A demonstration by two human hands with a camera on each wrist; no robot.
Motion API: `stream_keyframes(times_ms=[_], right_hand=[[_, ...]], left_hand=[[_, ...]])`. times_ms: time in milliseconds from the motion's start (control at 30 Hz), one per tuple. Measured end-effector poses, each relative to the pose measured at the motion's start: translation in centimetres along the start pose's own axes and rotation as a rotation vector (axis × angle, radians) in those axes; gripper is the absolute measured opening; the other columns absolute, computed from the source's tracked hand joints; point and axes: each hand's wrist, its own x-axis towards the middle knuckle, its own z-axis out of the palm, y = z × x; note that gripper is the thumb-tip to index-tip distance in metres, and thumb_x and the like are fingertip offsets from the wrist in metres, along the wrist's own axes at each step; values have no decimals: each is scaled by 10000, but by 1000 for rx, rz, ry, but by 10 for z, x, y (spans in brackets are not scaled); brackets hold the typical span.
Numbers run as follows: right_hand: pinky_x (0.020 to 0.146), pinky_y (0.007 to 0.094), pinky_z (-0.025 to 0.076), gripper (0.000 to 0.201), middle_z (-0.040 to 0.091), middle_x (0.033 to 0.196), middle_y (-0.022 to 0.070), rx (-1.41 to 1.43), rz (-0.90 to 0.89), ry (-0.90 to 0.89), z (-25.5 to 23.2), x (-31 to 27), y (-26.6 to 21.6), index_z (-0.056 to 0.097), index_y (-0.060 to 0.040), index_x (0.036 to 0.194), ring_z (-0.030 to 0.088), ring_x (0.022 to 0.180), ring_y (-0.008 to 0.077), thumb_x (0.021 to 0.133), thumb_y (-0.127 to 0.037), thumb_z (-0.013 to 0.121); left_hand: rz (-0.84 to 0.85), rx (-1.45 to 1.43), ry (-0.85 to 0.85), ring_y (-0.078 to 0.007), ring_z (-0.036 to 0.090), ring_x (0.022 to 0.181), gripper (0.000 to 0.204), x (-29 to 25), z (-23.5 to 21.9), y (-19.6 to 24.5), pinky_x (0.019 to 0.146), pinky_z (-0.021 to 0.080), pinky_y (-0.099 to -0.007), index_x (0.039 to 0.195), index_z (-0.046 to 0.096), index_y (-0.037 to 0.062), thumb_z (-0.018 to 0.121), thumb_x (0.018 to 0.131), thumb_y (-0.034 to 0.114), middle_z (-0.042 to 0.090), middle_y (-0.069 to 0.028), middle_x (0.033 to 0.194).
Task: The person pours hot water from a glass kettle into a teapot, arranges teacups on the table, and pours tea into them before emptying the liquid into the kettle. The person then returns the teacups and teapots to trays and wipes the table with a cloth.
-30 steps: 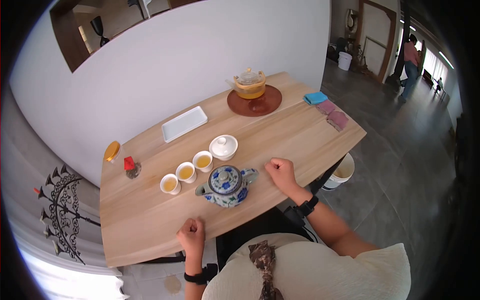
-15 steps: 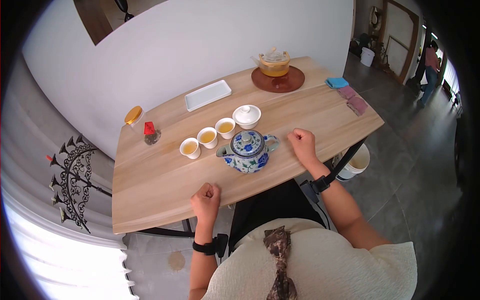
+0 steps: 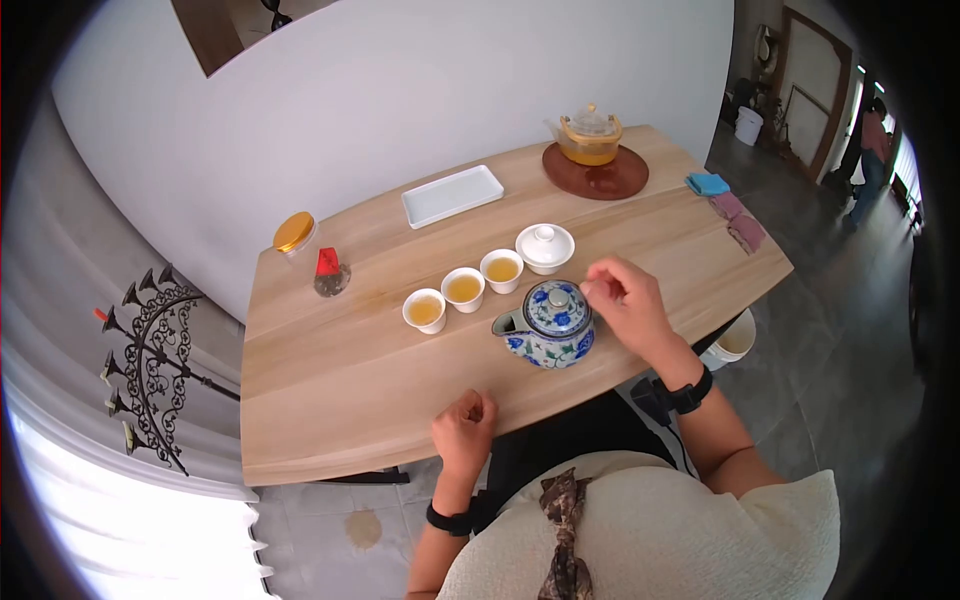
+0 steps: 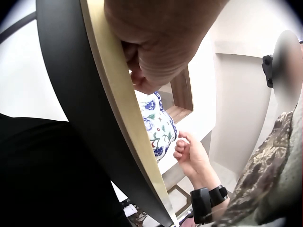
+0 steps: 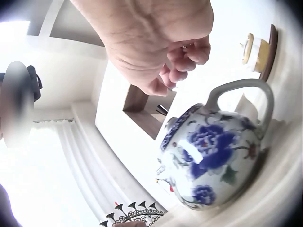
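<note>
Floral blue-and-white teapot [image 3: 548, 348] stands upright on table [image 3: 340, 420], just left of right hand [image 3: 632, 308], ahead-right of left hand [image 3: 465, 430]. Right hand: fingers loosely bent, near the pot's handle [image 5: 246, 84], not gripping it. Left hand: loosely clenched at the table's near edge, nothing visible in it. Three filled teacups [image 3: 463, 290] sit ahead of left hand; lidded gaiwan [image 3: 545, 252] ahead-left of right hand. Farther ahead of right hand: glass teapot [image 3: 590, 145] on round brown tray [image 3: 605, 187].

Glaring curtain [image 3: 130, 535], dark curved edges
</note>
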Motion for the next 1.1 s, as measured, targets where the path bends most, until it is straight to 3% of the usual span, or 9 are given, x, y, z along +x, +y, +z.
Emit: stream_keyframes(times_ms=[100,233,467,567,767,867,967,1033,1100], right_hand=[[602,349,428,212,521,708,68,-260,-139,-215,10,13,-34,571,-77,918,534,671,228,763,-164,687],[652,385,445,243,555,797,88,-419,-183,-364,18,23,-35,582,-73,914,561,752,279,766,-231,692],[733,377,440,220,553,880,101,-282,-5,-510,4,28,-43,582,-58,913,544,831,276,787,-217,666],[755,372,432,160,565,870,101,-222,-27,-362,-6,27,-24,585,-46,914,533,847,272,799,-153,614],[783,373,427,151,577,874,111,-205,37,-413,-21,19,7,593,-33,898,520,876,286,757,-72,554],[801,385,430,182,576,894,113,-171,11,-499,-28,23,17,591,-28,914,517,893,297,739,-71,567],[806,400,435,214,571,913,120,-196,-35,-594,-34,29,15,585,-23,933,526,901,313,726,-75,585],[797,401,440,221,566,912,126,-204,-27,-649,-36,32,17,579,-21,939,534,898,320,724,-71,587],[788,403,444,228,561,910,132,-208,-18,-700,-36,36,22,573,-20,944,541,896,327,722,-66,590]], left_hand=[[7,-26,-29,-193,484,408,262,1,-4,-2,448,400,-306,589,539,42,646,799,158,489,-83,485],[-24,-87,-84,-187,486,408,262,1,-9,-1,443,397,-303,588,545,44,653,796,160,498,-79,490],[-86,-200,-209,-140,453,397,260,6,-17,-3,428,375,-286,582,557,34,673,789,140,481,-66,469],[-116,-237,-244,-104,415,400,261,8,-22,-2,420,346,-268,578,551,28,681,788,112,455,-53,458],[-136,-239,-308,-21,340,467,300,9,-23,-5,425,270,-222,569,524,22,668,825,84,416,41,478],[-162,-219,-388,-23,384,491,210,21,-28,-1,457,320,-207,656,565,21,673,823,86,467,30,512],[-238,-251,-508,-41,469,539,145,39,-37,21,505,386,-207,898,587,16,681,823,97,552,0,608],[-108,-208,-514,-93,548,584,368,50,-36,32,540,446,-236,1125,502,8,683,817,93,601,-34,707],[-24,-163,-500,-131,571,587,423,64,-29,43,538,463,-257,1168,463,18,681,811,81,608,-56,721]])
